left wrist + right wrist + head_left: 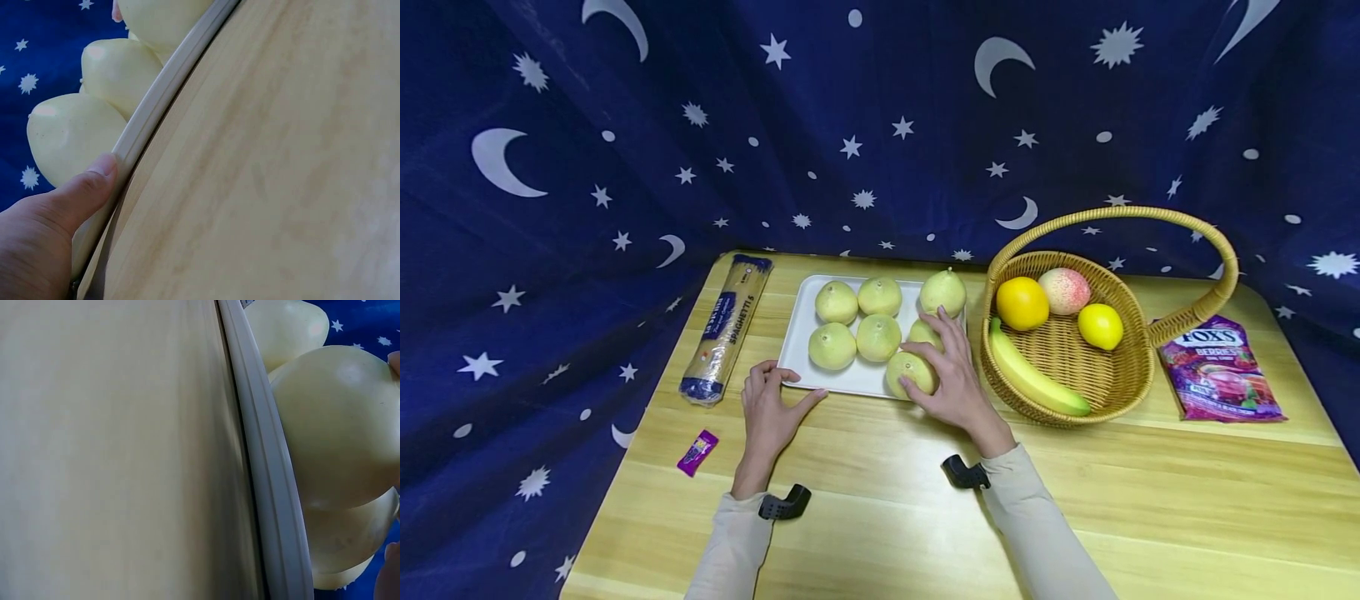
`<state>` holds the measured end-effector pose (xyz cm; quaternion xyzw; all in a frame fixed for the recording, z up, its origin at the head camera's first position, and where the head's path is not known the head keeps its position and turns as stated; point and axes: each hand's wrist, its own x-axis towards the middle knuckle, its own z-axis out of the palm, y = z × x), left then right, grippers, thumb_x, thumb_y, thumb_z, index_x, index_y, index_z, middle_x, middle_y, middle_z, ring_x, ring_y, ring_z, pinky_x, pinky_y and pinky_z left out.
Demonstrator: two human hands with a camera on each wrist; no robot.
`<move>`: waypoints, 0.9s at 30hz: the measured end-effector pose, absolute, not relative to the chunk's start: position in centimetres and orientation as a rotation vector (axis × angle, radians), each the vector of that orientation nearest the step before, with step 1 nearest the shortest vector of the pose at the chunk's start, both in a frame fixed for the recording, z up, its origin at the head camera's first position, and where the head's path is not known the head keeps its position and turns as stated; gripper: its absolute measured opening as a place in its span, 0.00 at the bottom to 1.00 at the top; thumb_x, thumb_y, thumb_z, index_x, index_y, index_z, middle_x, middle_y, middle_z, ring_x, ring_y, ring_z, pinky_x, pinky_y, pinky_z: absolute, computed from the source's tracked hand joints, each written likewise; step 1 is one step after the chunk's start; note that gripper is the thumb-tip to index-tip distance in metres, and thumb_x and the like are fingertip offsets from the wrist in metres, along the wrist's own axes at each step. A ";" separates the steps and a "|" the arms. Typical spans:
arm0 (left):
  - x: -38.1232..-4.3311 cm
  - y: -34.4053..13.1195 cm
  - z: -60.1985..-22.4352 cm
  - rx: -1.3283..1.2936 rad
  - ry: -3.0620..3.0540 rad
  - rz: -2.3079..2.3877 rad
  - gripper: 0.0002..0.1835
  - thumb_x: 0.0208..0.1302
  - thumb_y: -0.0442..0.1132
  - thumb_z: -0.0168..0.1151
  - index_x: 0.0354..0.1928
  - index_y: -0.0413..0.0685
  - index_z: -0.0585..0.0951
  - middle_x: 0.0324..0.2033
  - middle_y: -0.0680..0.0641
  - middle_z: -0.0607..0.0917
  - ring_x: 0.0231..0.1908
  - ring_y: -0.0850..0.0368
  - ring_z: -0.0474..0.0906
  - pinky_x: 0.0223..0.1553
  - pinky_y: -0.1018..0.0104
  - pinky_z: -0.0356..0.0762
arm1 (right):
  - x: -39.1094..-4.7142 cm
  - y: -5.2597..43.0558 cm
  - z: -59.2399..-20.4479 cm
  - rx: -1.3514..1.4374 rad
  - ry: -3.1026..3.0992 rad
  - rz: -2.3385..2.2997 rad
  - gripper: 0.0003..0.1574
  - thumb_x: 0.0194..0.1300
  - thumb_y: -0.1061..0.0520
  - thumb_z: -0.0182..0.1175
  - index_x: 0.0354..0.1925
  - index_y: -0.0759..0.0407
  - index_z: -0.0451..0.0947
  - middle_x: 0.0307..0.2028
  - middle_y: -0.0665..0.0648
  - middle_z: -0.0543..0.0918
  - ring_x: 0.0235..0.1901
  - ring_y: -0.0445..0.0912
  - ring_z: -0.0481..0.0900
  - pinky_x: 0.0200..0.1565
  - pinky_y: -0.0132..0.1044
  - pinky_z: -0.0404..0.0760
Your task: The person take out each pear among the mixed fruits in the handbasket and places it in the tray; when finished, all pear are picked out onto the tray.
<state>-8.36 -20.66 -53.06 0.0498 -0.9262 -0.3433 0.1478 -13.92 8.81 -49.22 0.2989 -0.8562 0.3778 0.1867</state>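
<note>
A white tray bears several pale yellow-green pomelos, set in rows. My left hand holds the tray's near left corner, fingers bent at the left side. In the left wrist view its thumb presses on the tray's rim. At the tray's near right, my right hand grips a pomelo between thumb and fingers. Another pomelo behind it is partly covered by that hand. The right wrist view shows the gripped pomelo beside the rim, with only bits of fingers at the right edge.
Right of the tray stands a wicker basket with a tall handle, holding an orange, a peach, a lemon and a banana. Beyond it lies a purple Fox's bag. Spaghetti and a small purple packet lie left.
</note>
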 end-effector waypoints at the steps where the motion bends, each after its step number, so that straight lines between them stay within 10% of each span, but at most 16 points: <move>1: -8.4 -20.6 -53.1 0.142 -2.663 -0.988 0.28 0.45 0.57 0.78 0.38 0.46 0.78 0.54 0.36 0.70 0.52 0.41 0.63 0.55 0.47 0.57 | -13.9 8.8 -49.2 0.843 -2.411 1.059 0.27 0.52 0.42 0.63 0.48 0.54 0.82 0.69 0.68 0.63 0.74 0.64 0.49 0.69 0.68 0.43; 27: -6.9 -20.0 -49.8 0.010 -2.620 -0.888 0.36 0.41 0.53 0.81 0.49 0.41 0.78 0.58 0.33 0.71 0.53 0.38 0.66 0.54 0.47 0.62 | -9.3 12.4 -46.9 0.934 -2.442 0.962 0.41 0.60 0.29 0.58 0.61 0.53 0.75 0.72 0.63 0.60 0.73 0.65 0.51 0.66 0.68 0.53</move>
